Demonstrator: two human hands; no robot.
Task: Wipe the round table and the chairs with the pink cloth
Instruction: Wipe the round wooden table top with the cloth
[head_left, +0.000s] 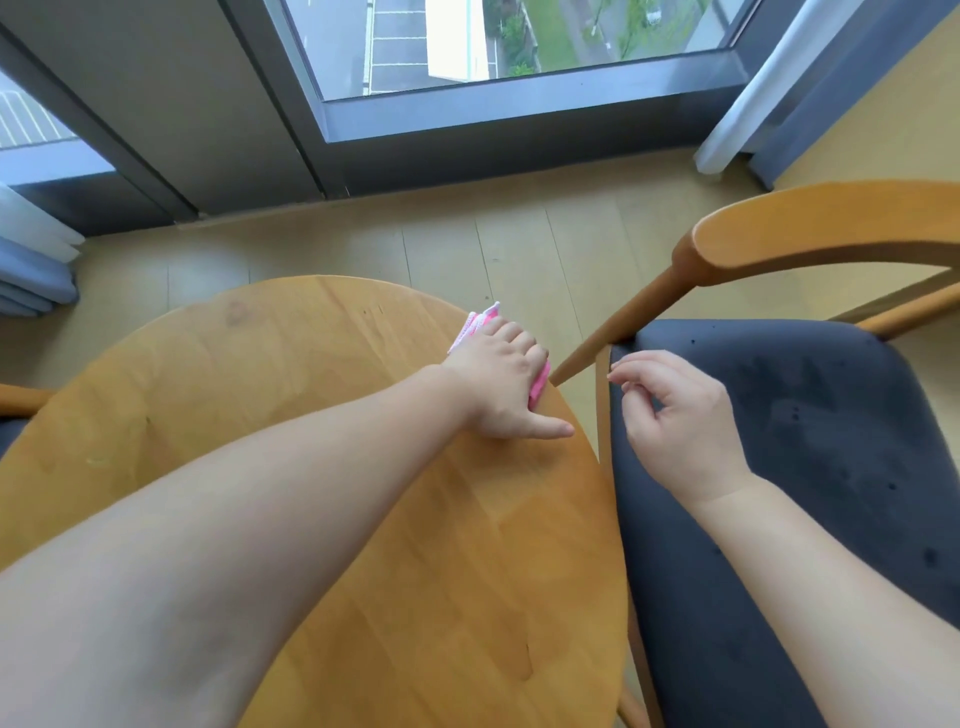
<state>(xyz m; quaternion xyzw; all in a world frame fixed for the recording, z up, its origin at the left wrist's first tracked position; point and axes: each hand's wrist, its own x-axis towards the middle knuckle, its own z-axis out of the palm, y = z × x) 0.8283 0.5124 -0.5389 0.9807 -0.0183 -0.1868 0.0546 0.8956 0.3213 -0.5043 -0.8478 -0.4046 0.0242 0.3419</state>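
We see the cloth (480, 332) on the counter (322, 415) near its far right edge, under the left hand (501, 382) — the right hand (675, 415) hovers over the chair (779, 467) just right of the counter.

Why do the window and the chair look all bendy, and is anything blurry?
Head view: the wide lens curves the window frame and chair near the edges; soft daylight, no glare; the left hand on the cloth looks slightly soft.

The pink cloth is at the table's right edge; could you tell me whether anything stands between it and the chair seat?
Nothing visible does: the cloth lies under the left hand, the seat just beyond.
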